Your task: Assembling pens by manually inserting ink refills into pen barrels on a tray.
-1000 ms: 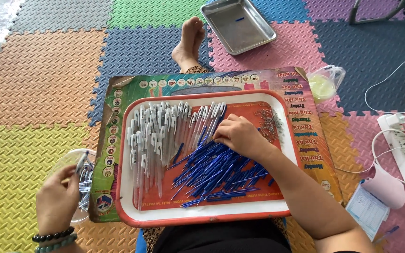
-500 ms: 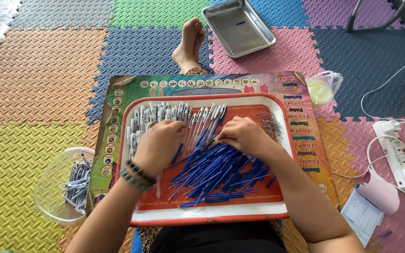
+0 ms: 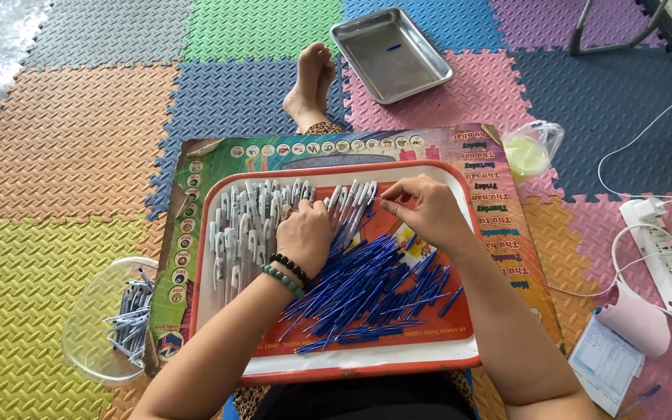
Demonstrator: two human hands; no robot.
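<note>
A red-rimmed tray [image 3: 336,367] lies on my lap over a colourful printed board [image 3: 499,202]. It holds a row of white pen barrels [image 3: 246,225] on the left and a heap of blue refills [image 3: 367,292] in the middle. My left hand [image 3: 305,233], with bead bracelets at the wrist, rests on the barrels with its fingers curled around one. My right hand [image 3: 423,206] hovers over the tray's upper middle and pinches a small thin part [image 3: 383,200] between thumb and fingertips.
A clear plastic bowl [image 3: 87,330] with several finished pens sits left of the tray. A metal tray [image 3: 390,54] and my bare foot [image 3: 313,85] lie ahead. To the right are a plastic bag [image 3: 532,152], a power strip [image 3: 663,253] and papers [image 3: 608,362].
My left hand came from the clear bowl to the white barrels on the tray. My right hand rose from the blue refills to the tray's upper middle, pinching a small part.
</note>
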